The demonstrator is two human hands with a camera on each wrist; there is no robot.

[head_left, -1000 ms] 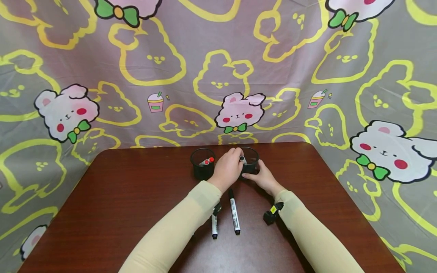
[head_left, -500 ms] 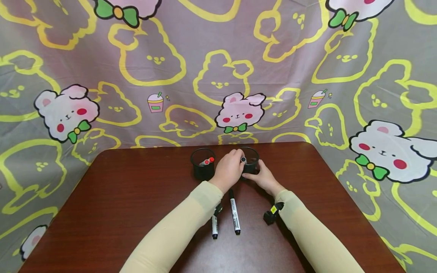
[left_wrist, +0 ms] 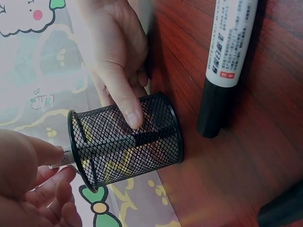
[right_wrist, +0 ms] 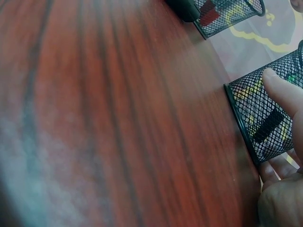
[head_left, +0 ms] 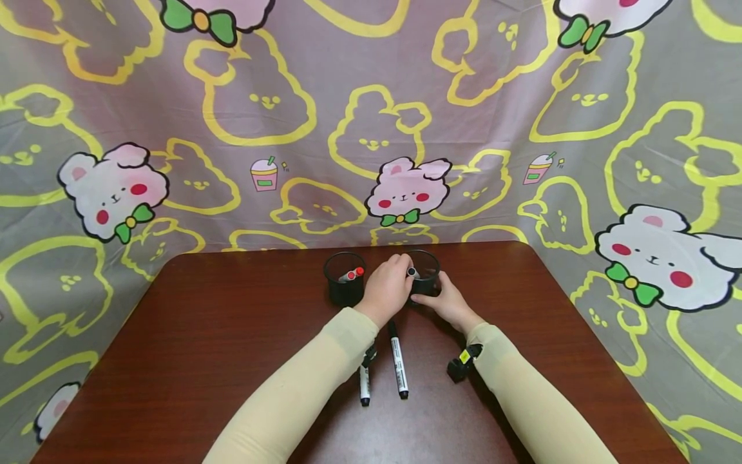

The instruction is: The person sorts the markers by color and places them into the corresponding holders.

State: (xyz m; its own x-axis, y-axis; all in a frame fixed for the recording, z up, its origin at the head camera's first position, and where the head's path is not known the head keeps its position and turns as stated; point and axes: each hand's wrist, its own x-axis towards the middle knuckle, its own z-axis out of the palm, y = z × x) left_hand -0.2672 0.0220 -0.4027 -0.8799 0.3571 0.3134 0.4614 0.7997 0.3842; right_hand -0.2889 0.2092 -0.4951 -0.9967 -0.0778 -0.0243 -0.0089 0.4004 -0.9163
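My left hand is over the near left rim of the right-hand black mesh pen cup. Its thumb and fingers pinch the white end of a marker at the cup's mouth. Through the mesh, the marker's black cap shows inside, close to the bottom. With thumb on one side and fingers round the other, my right hand holds this cup from the right. It stands upright on the table; in the head view my left hand covers part of it.
To the left stands a second mesh pen cup with red-ended markers in it. A black-capped white marker lies nearer on the brown table. Beside it, another marker is partly under my left forearm. A patterned cloth hangs behind.
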